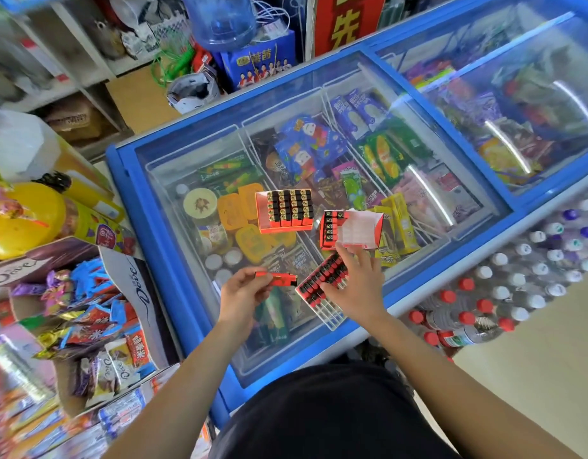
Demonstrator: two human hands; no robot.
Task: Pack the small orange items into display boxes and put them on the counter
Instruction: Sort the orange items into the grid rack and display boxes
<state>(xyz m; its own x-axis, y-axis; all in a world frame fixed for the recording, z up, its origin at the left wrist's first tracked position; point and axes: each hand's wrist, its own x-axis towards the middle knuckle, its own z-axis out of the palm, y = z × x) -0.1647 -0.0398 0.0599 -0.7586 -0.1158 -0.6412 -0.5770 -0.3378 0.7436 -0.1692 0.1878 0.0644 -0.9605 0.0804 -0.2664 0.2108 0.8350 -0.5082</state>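
Blue-framed glass freezer lid [193,180] serves as the counter, carrying a full display box [285,209], a partly filled display box [350,229] beside it, and a clear tray [322,289] of orange items. The right hand [355,289] rests on the tray, fingers spread. The left hand [241,294] fingers pinch one orange item [275,278].

Bright even light, glare streaks on the freezer glass [428,193], blurred warped edges.

Freezer lid [173,207] with boxes [284,210], tray [322,286]
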